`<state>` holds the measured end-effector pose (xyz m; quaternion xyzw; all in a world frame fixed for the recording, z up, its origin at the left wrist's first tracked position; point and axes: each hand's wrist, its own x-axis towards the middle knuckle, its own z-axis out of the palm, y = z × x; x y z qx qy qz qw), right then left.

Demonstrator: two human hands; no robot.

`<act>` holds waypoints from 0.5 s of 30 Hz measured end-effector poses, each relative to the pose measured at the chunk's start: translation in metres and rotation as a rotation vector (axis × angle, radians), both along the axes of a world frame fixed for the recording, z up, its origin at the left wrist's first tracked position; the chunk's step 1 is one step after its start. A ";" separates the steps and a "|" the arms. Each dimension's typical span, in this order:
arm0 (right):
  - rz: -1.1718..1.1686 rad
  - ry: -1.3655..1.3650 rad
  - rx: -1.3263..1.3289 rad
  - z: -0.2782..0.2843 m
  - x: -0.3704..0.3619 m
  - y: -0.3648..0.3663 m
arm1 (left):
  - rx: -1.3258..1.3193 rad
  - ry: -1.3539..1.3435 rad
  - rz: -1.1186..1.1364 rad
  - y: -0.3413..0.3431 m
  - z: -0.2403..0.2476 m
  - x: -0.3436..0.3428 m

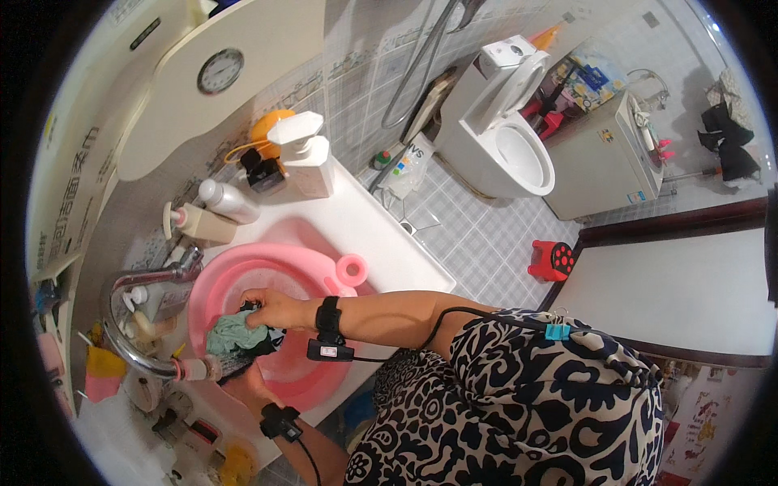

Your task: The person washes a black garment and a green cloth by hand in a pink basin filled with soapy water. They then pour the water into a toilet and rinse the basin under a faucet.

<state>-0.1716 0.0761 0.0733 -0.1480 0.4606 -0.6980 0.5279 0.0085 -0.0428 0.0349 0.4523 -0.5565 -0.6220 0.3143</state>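
Note:
A wet pale-green cloth [233,334] with a dark part is bunched over a pink basin [324,389], which sits in the white sink. My right hand [275,309] grips the cloth from the basin side, fingers pinched into its upper edge. Under the dark part, beside the tap outlet, my left hand [245,387] holds the lower end; its fingers are partly hidden by the cloth and tap. The curved chrome tap [130,336] ends in a pale nozzle [197,369] right against the cloth, where water seems to be running. Whitish water [279,283] lies in the basin.
Pump bottles [310,166] and a spray can [227,201] line the counter behind the basin. A pink ring-shaped handle [352,270] juts from the basin's rim. Farther off stand a toilet [510,150], a washing machine [604,162] and a red stool [553,260].

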 end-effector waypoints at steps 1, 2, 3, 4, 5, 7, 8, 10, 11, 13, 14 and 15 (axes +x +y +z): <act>-0.026 -0.128 0.000 0.018 -0.006 0.006 | 0.421 0.417 0.150 0.004 0.012 -0.006; -0.031 -0.125 0.005 0.023 -0.010 0.008 | 0.530 0.497 0.181 0.009 0.015 -0.010; -0.028 -0.286 -0.020 0.028 -0.012 0.009 | 0.636 0.573 0.225 0.011 0.021 -0.013; -0.024 -0.448 -0.045 0.030 -0.015 0.010 | 0.667 0.580 0.229 0.016 0.022 -0.014; -0.029 -0.445 -0.045 0.031 -0.016 0.010 | 0.699 0.579 0.236 0.021 0.022 -0.015; 0.120 -0.874 -0.053 0.030 -0.014 0.005 | 0.756 0.555 0.241 0.033 0.022 -0.015; 0.120 -0.872 -0.054 0.029 -0.013 0.003 | 0.785 0.537 0.241 0.040 0.021 -0.018; 0.131 -1.023 -0.013 0.031 -0.007 -0.001 | 0.851 0.519 0.254 0.050 0.020 -0.017; 0.136 -1.025 -0.013 0.031 -0.006 -0.001 | 0.882 0.527 0.270 0.054 0.020 -0.018; 0.238 -1.078 0.072 0.037 -0.007 0.001 | 0.933 0.559 0.308 0.057 0.027 -0.020; 0.240 -1.079 0.074 0.029 -0.006 -0.002 | 0.948 0.577 0.327 0.058 0.029 -0.023; 0.197 -0.755 0.108 0.017 -0.006 -0.005 | 0.966 0.594 0.346 0.058 0.035 -0.027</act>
